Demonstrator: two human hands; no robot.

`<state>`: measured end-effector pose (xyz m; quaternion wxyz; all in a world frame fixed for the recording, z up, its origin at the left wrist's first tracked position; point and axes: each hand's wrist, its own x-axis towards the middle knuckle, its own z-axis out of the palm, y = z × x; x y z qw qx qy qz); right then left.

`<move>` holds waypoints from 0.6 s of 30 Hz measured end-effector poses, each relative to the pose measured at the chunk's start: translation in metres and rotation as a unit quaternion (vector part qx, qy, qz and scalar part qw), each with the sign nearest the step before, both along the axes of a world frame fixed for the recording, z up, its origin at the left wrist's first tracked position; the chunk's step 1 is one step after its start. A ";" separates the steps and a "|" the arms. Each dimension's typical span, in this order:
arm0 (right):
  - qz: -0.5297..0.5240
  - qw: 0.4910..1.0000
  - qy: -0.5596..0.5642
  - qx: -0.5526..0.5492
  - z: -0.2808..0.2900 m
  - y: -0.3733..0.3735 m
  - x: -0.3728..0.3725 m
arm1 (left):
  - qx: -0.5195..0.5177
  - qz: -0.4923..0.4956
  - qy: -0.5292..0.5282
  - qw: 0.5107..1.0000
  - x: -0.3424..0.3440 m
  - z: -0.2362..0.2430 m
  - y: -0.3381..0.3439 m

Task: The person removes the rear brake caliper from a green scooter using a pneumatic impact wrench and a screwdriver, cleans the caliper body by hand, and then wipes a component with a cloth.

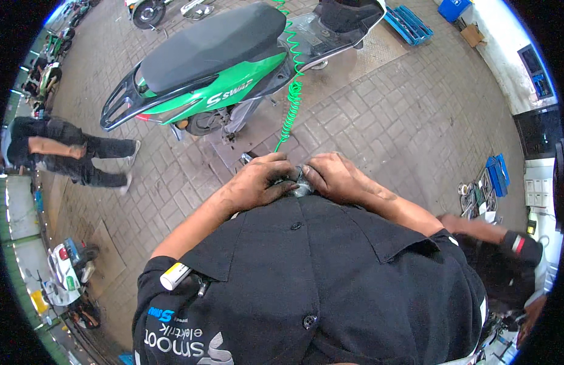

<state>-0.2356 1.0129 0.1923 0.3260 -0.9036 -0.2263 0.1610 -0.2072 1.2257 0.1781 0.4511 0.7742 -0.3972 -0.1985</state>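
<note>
Close in front of my chest, my left hand (263, 178) and my right hand (335, 176) meet with curled, dirt-smudged fingers. Between them they pinch a small, shiny, see-through piece that looks like crinkled plastic (303, 186); my fingers hide much of it. Just beyond the left knuckles a bit of metal (246, 158) shows, and I cannot tell whether that hand holds it. A green coiled hose (293, 100) hangs from above, its lower end dropping out of sight behind my left hand. Ahead stands a green and black scooter (227, 82) with a long dark seat.
At left a person in dark clothes (69, 149) stands on the brick floor. Another person's arm (476, 228) reaches in close at my right. Blue toolboxes (408, 25) lie at far right, with cables (476, 198) nearer. A white scooter (66, 277) stands lower left.
</note>
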 end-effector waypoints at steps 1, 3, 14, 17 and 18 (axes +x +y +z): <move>-0.002 1.000 0.000 0.000 0.000 -0.001 0.001 | 0.000 -0.002 0.000 1.000 0.000 0.001 -0.001; 0.015 1.000 -0.015 -0.018 -0.001 -0.005 0.002 | 0.000 0.005 -0.004 1.000 0.001 0.002 -0.003; 0.084 0.982 -0.121 0.118 0.011 -0.029 0.010 | -0.004 -0.012 -0.012 1.000 0.007 -0.005 -0.010; 0.123 0.977 -0.125 0.125 0.003 -0.032 0.009 | -0.023 -0.016 -0.019 0.999 0.009 -0.005 -0.011; 0.117 0.977 -0.119 0.129 0.000 -0.032 0.008 | -0.038 -0.022 -0.015 0.999 0.009 -0.005 -0.011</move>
